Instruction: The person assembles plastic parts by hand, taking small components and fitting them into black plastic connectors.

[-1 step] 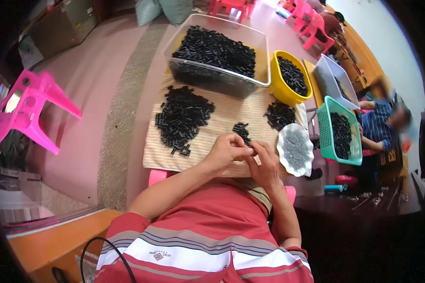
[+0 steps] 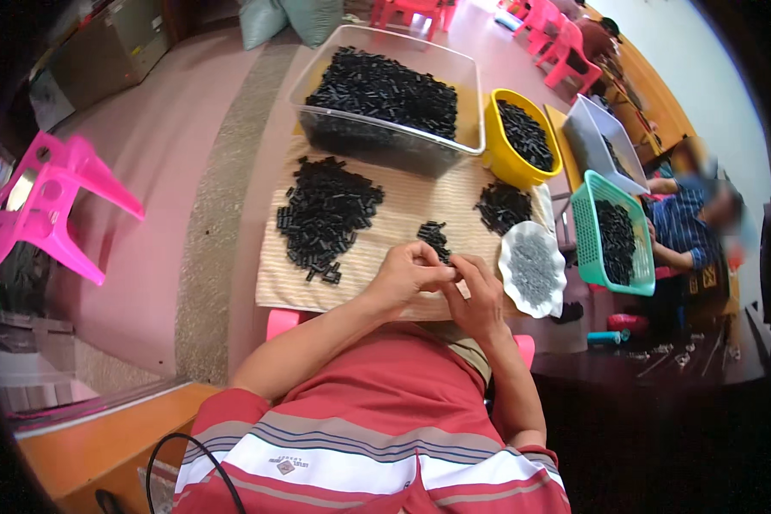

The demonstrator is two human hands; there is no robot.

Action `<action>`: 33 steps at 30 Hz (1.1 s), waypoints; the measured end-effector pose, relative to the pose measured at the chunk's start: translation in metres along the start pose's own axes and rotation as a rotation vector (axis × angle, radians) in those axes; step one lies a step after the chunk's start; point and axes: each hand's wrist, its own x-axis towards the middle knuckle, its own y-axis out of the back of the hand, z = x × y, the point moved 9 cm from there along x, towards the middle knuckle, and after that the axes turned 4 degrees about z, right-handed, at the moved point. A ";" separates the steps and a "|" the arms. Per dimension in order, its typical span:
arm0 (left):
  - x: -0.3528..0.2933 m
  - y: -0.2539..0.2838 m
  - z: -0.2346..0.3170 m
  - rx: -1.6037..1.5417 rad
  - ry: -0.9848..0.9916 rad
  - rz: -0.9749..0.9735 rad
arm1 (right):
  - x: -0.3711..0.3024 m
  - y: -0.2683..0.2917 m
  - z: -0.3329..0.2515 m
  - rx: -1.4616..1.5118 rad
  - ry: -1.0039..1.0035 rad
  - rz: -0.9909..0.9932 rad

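Fingers closed in a pinch, my left hand meets my right hand over the near part of a striped cloth. Between the fingertips there may be a small part, but it is too small and covered to make out. Just beyond them lies a little cluster of short black tubes. A bigger heap of black tubes spreads to the left, and a smaller pile to the right. Beside my right hand stands a white wavy-rimmed dish of small grey pieces.
A clear plastic bin full of black parts stands at the back, next to a yellow tub. On the right are a green basket and a white bin. A pink stool is on the left; a co-worker sits at right.
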 end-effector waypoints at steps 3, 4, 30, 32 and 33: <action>0.002 0.002 -0.005 0.027 0.007 -0.003 | -0.001 0.003 0.002 0.008 -0.034 0.007; 0.002 0.002 -0.006 0.007 0.020 0.004 | -0.001 0.004 0.002 0.020 -0.050 0.008; -0.006 -0.009 0.004 0.116 -0.026 0.031 | -0.003 0.012 0.008 0.126 -0.128 0.024; -0.005 -0.007 0.001 0.122 -0.027 0.020 | -0.001 0.015 0.002 0.091 -0.041 0.041; -0.005 -0.007 0.000 0.127 -0.027 0.008 | -0.002 0.015 0.003 0.091 -0.041 0.041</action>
